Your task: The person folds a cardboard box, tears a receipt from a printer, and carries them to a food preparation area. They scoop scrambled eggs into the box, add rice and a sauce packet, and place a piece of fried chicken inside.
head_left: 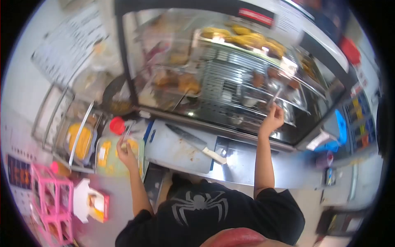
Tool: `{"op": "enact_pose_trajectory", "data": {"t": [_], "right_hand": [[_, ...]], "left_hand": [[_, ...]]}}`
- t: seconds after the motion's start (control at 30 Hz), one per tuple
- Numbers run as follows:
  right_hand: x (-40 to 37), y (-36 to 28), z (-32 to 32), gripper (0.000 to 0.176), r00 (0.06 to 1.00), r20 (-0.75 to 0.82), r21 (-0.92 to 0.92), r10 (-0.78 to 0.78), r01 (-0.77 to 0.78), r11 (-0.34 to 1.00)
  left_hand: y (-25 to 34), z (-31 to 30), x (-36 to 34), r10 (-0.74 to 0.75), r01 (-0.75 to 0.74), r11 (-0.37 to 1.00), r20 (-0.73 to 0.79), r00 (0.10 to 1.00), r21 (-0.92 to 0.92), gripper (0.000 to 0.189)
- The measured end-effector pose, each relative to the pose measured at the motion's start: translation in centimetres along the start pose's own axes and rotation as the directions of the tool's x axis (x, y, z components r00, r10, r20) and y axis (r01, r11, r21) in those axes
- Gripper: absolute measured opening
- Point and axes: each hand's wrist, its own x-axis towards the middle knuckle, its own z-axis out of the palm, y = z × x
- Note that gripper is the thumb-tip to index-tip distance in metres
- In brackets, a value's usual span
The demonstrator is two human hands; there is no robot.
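Apparently, the step in hand is a reach into the glass display warmer (123, 53). The right hand (272, 120) is raised at the open side of the case, with the fingers closed around a slim metal tool (276, 96). The tool is pointed up toward the browned pieces (263, 78) set on the wire rack (222, 78). Whether its tip touches any piece cannot be told, since that part is blurred. The left hand (124, 150) is held low over the counter, well apart from the case, with the fingers curled on a thin utensil (128, 131). It is just beside a red-capped bottle (117, 125) and a tub (108, 158) with yellow contents. A knife (193, 142) is laid across the cutting board (173, 148) between the two arms and is not touched. As a judgement, the next move calls for the tool's tip to be guided onto one piece, and a firm grip to be kept so that nothing is knocked off the rack. The rack edges and the glass should be avoided by the wrist.
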Motion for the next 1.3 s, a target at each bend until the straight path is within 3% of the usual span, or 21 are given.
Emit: {"op": "enact_pose_trajectory", "data": {"t": [0.07, 0.2, 0.3, 0.4, 0.47, 0.53, 0.6, 0.7, 0.77, 0.87, 0.97, 1.03, 1.1, 1.2, 1.3], "right_hand": [[-1.9, -1.2, 1.7, 0.015, 0.993, 0.111, 0.092, 0.028, -0.038, 0.995], [-4.3, -1.1, 4.4, 0.014, 0.985, 0.174, 0.088, -0.013, -0.003, 0.996], [-6.2, -3.1, 6.3, 0.014, 0.984, 0.174, 0.005, 0.024, -0.025, 1.000], [-7.2, -3.6, 7.3, 0.016, 0.987, 0.159, -0.046, 0.031, -0.024, 0.999], [-7.2, -3.7, 7.4, 0.017, 0.988, 0.132, -0.048, 0.074, -0.068, 0.997], [-7.1, -3.1, 7.4, 0.018, 0.987, 0.152, -0.019, 0.056, -0.054, 0.998], [-7.7, -3.8, 7.2, 0.019, 0.987, 0.152, -0.003, 0.052, -0.052, 0.999], [-9.1, -5.8, 6.8, 0.025, 0.971, 0.208, -0.128, 0.118, -0.093, 0.987], [-10.0, -6.1, 6.2, 0.028, 0.965, 0.188, -0.088, 0.181, -0.167, 0.982], [-11.7, -6.0, 5.0, 0.032, 0.962, 0.176, -0.062, 0.211, -0.203, 0.977], [-13.7, -6.7, 3.7, 0.031, 0.953, 0.113, -0.066, 0.281, -0.275, 0.959], [-14.8, -6.9, 2.4, 0.031, 0.950, 0.121, -0.080, 0.289, -0.281, 0.956], [-15.8, -6.6, 1.1, 0.032, 0.945, 0.149, -0.098, 0.290, -0.278, 0.956], [-17.1, -7.3, 0.2, 0.033, 0.930, 0.194, -0.155, 0.311, -0.284, 0.946], [-18.1, -7.6, 0.8, 0.032, 0.907, 0.250, -0.147, 0.338, -0.310, 0.939]], "left_hand": [[-1.4, -1.3, 1.5, -0.008, 0.007, 1.000, -0.024, 1.000, -0.017, 0.030], [-3.2, -2.7, 4.8, 0.020, -0.019, 1.000, -0.047, 0.999, 0.016, 0.019], [-6.2, -2.5, 7.5, -0.019, 0.023, 0.993, 0.034, 0.999, -0.119, 0.016], [-7.8, -1.3, 10.6, -0.165, 0.198, 0.948, 0.151, 0.975, -0.247, 0.016], [-8.7, 0.8, 13.7, -0.020, 0.069, 0.948, 0.157, 0.987, -0.310, 0.018], [-8.1, 3.3, 17.9, -0.034, 0.076, 0.975, 0.194, 0.980, -0.211, 0.021], [-6.3, 6.0, 22.8, 0.083, -0.082, 0.997, 0.184, 0.979, -0.012, 0.026], [-7.2, 11.4, 29.7, 0.172, -0.280, 0.939, 0.434, 0.885, 0.199, 0.034], [-10.7, 15.3, 33.0, 0.191, -0.469, 0.814, 0.604, 0.774, 0.343, 0.038], [-8.4, 16.0, 34.0, -0.139, -0.493, 0.579, 0.674, 0.726, 0.650, 0.036], [-8.2, 13.8, 33.8, 0.055, -0.524, 0.561, 0.603, 0.796, 0.641, 0.028], [-9.7, 12.8, 34.2, 0.138, -0.448, 0.563, 0.455, 0.880, 0.694, 0.025], [-9.7, 10.4, 33.8, 0.157, -0.378, 0.662, 0.373, 0.914, 0.647, 0.016], [-10.9, 7.7, 35.1, 0.089, -0.425, 0.702, 0.522, 0.848, 0.571, 0.016], [-11.2, 6.7, 35.1, -0.201, -0.246, 0.771, 0.590, 0.782, 0.588, 0.016]]}}
